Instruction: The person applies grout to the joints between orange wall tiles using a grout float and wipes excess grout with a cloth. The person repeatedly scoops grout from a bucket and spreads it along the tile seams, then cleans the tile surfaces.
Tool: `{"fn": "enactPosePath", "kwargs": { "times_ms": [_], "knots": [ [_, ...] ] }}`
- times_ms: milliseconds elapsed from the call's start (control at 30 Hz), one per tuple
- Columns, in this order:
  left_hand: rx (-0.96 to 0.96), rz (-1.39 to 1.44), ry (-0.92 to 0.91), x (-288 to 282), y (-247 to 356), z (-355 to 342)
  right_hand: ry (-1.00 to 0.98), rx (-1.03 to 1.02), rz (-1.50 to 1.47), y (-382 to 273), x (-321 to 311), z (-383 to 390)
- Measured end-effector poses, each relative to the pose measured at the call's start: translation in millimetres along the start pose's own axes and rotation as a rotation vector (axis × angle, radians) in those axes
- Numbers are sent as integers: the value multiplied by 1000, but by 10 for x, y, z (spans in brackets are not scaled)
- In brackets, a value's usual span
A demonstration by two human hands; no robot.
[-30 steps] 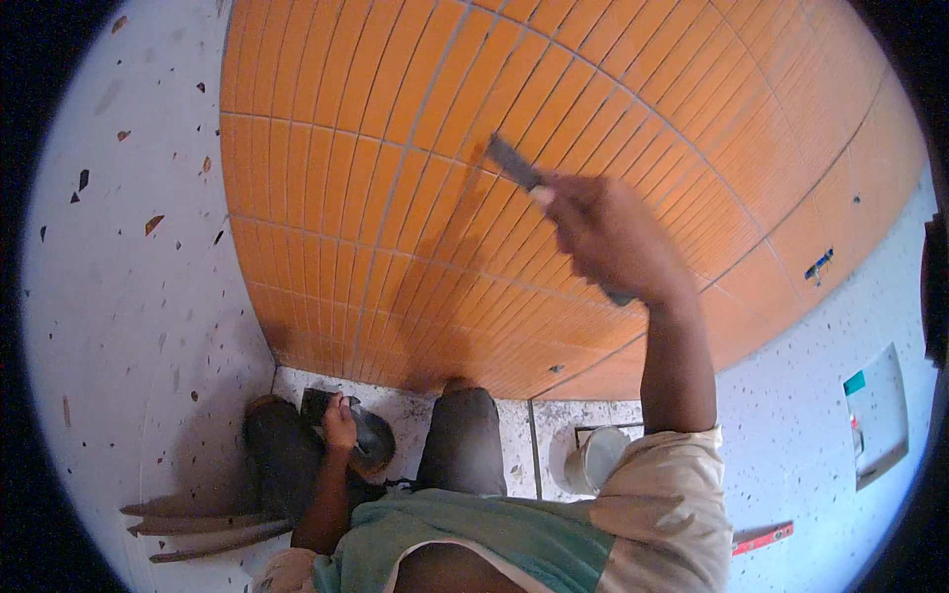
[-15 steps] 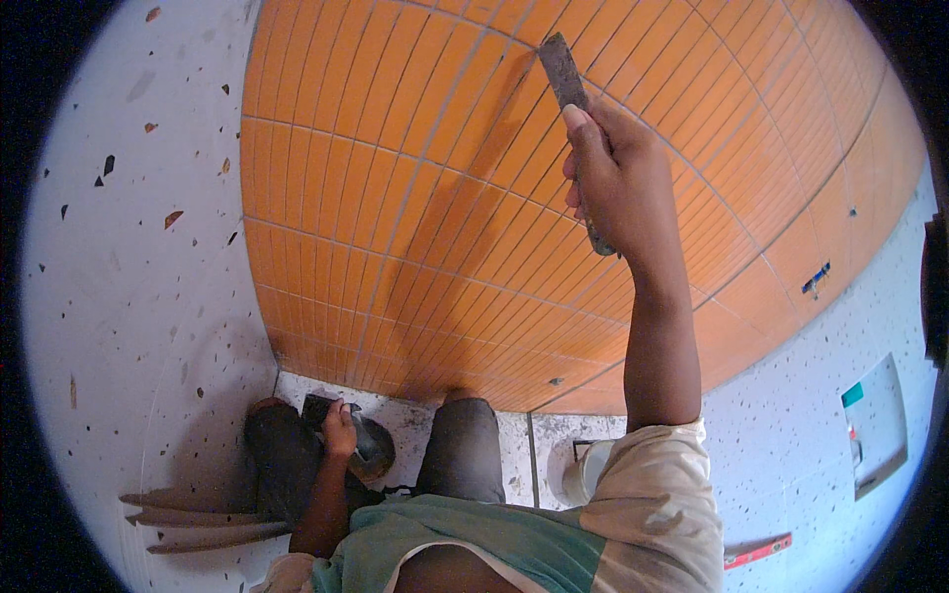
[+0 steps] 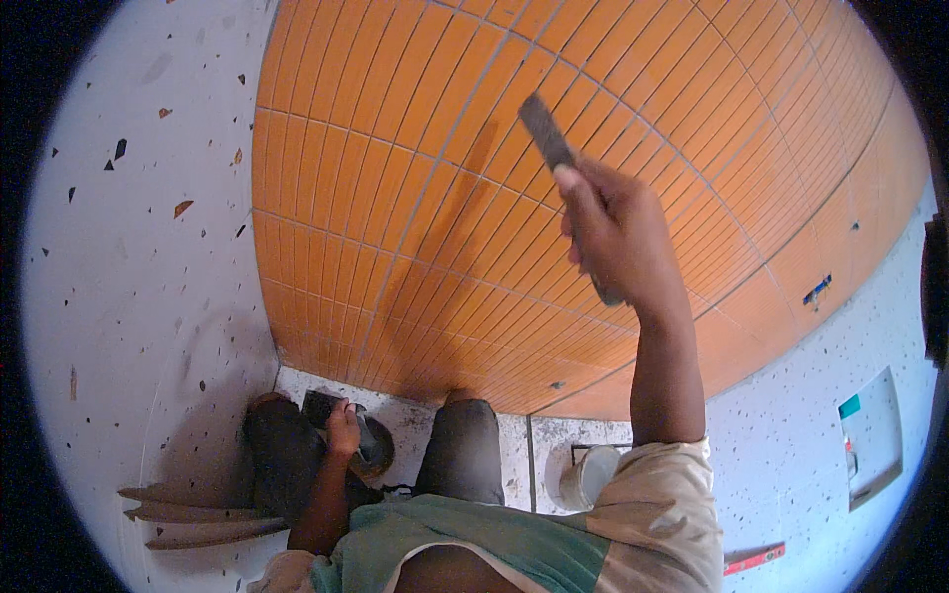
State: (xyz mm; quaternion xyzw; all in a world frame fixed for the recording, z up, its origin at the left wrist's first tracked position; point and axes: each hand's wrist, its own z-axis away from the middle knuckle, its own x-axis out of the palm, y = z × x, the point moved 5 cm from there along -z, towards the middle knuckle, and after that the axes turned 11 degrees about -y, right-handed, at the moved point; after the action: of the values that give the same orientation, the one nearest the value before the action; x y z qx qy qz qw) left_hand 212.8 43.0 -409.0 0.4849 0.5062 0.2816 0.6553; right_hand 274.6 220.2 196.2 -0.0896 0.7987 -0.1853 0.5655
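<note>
My right hand (image 3: pixel 618 232) grips a flat, dark metal scraper (image 3: pixel 544 133), its blade angled up and left over orange wall tiles (image 3: pixel 390 168) with long narrow grout lines. Whether the blade touches the tiles I cannot tell. Low at the left, my left hand (image 3: pixel 342 429) is closed on a dark flat object (image 3: pixel 322 409), held beside my bent legs. A dark rounded thing (image 3: pixel 376 445) is just behind that hand, too unclear to name.
Speckled white wall (image 3: pixel 129 247) borders the tiles at left. A white bucket (image 3: pixel 588 474) stands at the foot of the tiles. At right are a wall recess (image 3: pixel 870 455) and a red level (image 3: pixel 753 558). A small blue fitting (image 3: pixel 817 290) sits in the tiles.
My right hand swept up and right with the scraper, then came back partway down and slightly left. My left hand has stayed in place.
</note>
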Motion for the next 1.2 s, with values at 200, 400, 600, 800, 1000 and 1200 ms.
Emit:
{"fn": "enactPosePath", "kwargs": {
  "times_ms": [200,400,600,800,1000,1200],
  "knots": [
    [29,22,44,-4,-112,-26,221,-105,-106,-263,-165,-193],
    [7,75,11,24,-127,-15,221,-72,-41,-314,-127,-285],
    [69,50,30,41,-92,-36,-362,-48,144,139,309,-362],
    [-59,114,28,121,-346,-37,-213,76,-248,70,456,-68],
    [-92,96,12,80,-332,-35,202,-67,-277,-248,-8,-193],
    [-67,79,10,51,-201,-67,235,-19,-216,-268,-10,-281]
  ]
}}
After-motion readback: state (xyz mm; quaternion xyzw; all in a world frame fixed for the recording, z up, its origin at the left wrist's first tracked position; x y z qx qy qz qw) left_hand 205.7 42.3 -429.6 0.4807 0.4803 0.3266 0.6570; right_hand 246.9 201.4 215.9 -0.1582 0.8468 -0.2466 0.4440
